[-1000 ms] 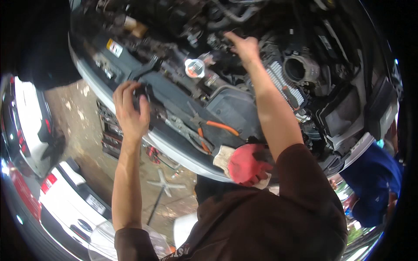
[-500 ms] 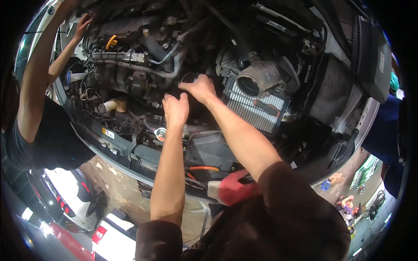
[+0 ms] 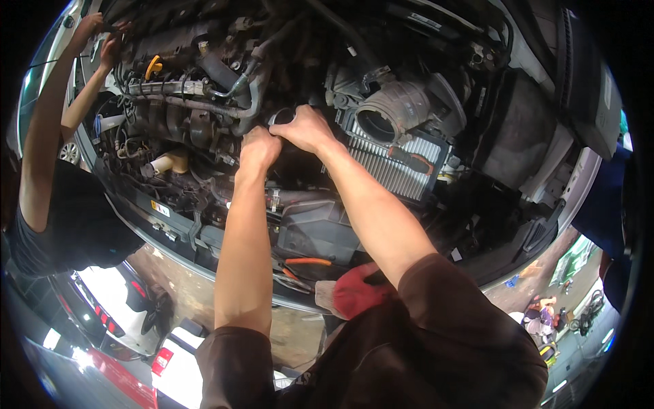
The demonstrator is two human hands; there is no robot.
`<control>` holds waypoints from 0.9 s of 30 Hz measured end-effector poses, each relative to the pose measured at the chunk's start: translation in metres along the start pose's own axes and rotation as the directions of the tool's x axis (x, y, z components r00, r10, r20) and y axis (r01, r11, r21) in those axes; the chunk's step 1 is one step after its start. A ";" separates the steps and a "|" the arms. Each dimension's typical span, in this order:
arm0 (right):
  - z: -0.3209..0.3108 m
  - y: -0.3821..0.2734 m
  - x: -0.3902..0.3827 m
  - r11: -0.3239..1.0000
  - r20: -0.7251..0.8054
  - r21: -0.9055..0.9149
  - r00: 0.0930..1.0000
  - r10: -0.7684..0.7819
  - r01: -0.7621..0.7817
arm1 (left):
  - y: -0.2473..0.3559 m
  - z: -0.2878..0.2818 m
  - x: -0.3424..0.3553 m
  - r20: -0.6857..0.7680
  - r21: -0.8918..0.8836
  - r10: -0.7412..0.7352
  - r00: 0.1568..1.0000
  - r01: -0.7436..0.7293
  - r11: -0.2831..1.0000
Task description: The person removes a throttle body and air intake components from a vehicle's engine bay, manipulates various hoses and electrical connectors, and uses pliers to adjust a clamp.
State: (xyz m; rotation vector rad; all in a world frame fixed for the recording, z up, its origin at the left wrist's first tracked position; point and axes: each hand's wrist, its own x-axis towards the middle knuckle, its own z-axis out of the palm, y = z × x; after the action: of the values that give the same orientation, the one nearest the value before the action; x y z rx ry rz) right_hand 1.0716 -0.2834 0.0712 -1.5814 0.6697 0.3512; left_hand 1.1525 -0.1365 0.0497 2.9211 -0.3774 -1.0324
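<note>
Both my hands are deep in a car's engine bay, side by side at its middle. My left hand [image 3: 260, 147] is closed, its fingers curled down beside the engine; what they grip is hidden. Touching or nearly touching it, my right hand [image 3: 306, 129] bends its fingers over the side of a round, grey-rimmed part [image 3: 281, 116], thumb pointing left. Its fingertips are mostly out of sight. To the right stands a wide ribbed intake duct [image 3: 402, 109] with an open round mouth. Below that lies a pleated air filter [image 3: 388, 170], with a dark-handled tool [image 3: 411, 161] on it.
A co-worker's forearms [image 3: 41, 150] reach over the engine at the far left. Orange-handled pliers [image 3: 308, 262] and a red glove [image 3: 357, 292] lie along the front edge. A yellow dipstick handle [image 3: 154, 67] sticks up from the engine. Parked cars [image 3: 119, 310] stand behind the co-worker.
My left hand has closed and come up beside my right hand, which stays by the round part. The co-worker's hands have come together at the far left. The whole view has shifted slightly.
</note>
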 end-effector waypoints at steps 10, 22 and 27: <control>0.016 0.031 0.037 0.585 -0.276 -0.704 0.603 -0.749 0.403 | -0.019 0.032 0.009 -0.276 0.083 0.173 0.946 -0.155 0.984; -0.010 0.020 0.071 -0.076 0.268 -0.961 0.836 -0.478 0.265 | -0.011 0.030 0.006 -0.234 0.114 0.117 0.965 -0.093 0.989; -0.008 0.017 0.096 -0.151 0.284 -0.958 0.879 -0.383 0.244 | -0.002 0.030 -0.002 -0.233 0.158 0.206 0.950 -0.172 0.972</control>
State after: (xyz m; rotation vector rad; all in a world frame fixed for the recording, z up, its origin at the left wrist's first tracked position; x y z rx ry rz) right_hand 1.1352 -0.3114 0.0025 -3.2317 -0.1835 0.4024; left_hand 1.1329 -0.1321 0.0275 3.0056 -0.7262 -0.6297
